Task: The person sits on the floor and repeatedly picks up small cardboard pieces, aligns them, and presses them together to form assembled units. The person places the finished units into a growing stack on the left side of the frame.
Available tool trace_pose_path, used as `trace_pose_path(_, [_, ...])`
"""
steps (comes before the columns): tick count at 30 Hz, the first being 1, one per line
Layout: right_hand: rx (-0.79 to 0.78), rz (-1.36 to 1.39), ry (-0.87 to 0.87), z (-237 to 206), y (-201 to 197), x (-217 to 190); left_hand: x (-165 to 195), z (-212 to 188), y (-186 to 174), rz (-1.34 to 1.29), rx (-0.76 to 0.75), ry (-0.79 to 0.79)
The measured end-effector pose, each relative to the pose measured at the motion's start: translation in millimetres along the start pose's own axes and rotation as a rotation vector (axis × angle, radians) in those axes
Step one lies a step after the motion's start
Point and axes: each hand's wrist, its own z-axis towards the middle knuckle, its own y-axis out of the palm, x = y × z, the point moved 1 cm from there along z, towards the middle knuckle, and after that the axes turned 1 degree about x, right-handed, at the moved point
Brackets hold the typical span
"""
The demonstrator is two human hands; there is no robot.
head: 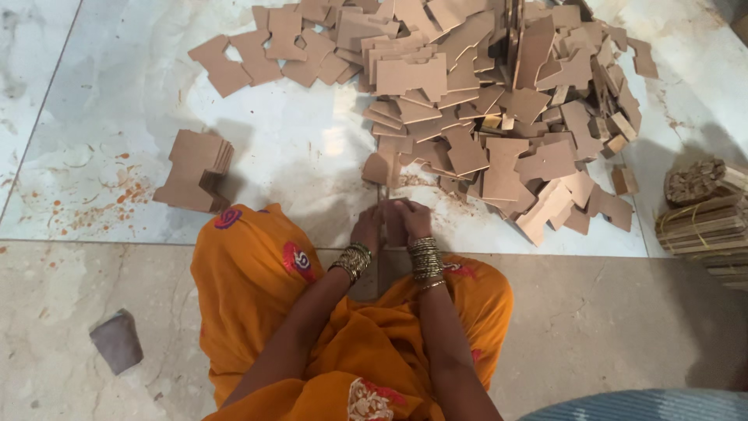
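Hands: I see left hand (368,228) and right hand (411,218) pinching cardboard pieces (386,204); loose grip risks misaligned edges.

Left hand (368,228) and right hand (411,219) meet just above orange-draped knees, fingers (393,212) closed together on a small brown cardboard piece (387,204). Large loose pile of notched cardboard cutouts (499,101) lies beyond on marble floor (101,101). Neat cardboard stack (195,171) at left; tied bundles (705,218) at right.

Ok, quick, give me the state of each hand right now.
Left hand: fingers curled, touching the right hand; what it holds, if anything, cannot be told.
Right hand: fingers curled near the cardboard pieces; grip cannot be told.
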Motion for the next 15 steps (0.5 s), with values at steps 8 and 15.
trace_pose_path(8, [0.148,0.212,0.212,-5,5,14,-11,-1,5,-0.162,0.141,0.051])
trace_pose_path(15, [0.023,0.379,0.236,-9,6,11,-1,-2,-6,-0.091,0.254,0.376])
